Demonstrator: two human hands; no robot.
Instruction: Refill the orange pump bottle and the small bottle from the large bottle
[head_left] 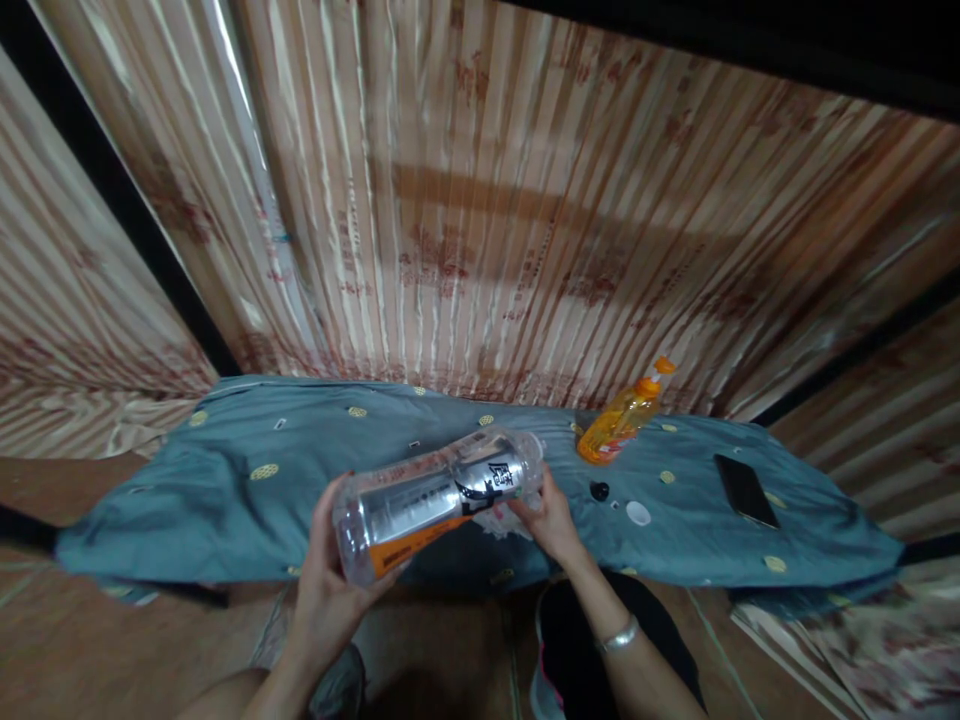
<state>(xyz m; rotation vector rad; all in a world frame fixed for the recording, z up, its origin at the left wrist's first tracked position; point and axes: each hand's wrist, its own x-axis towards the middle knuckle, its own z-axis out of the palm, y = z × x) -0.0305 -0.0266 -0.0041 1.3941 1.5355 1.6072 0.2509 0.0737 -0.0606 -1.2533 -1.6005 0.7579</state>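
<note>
Left hand (330,580): cupped under and around the base end of the clear bottle (435,495), thumb on the near side and fingers curled behind; it seems to bear most of the weight.
Right hand (551,520): closed on the bottle's neck end, fingers wrapped toward the top; whether it pinches a cap cannot be told; a silver bracelet (619,635) sits on that wrist.
Clear bottle: held on its side, base low toward the person and neck raised to the right, hanging over the near edge of the blue cloth (225,480); it carries a silver, black and orange label and looks nearly empty.
White wad (499,520): crumpled, just under the neck end by the right fingers; paper or plastic cannot be told.
Grip advice: judged from this hold, the left palm should stay low under the base while the right steadies the neck; squeezing the thin wall would likely buckle it.
Nearby on the cloth: an orange bottle (619,425) lying tilted; a black cap (599,491) and a white disc (638,513) just beside each other; a dark phone (745,490) well to the right.
Behind: a striped curtain (487,200).
</note>
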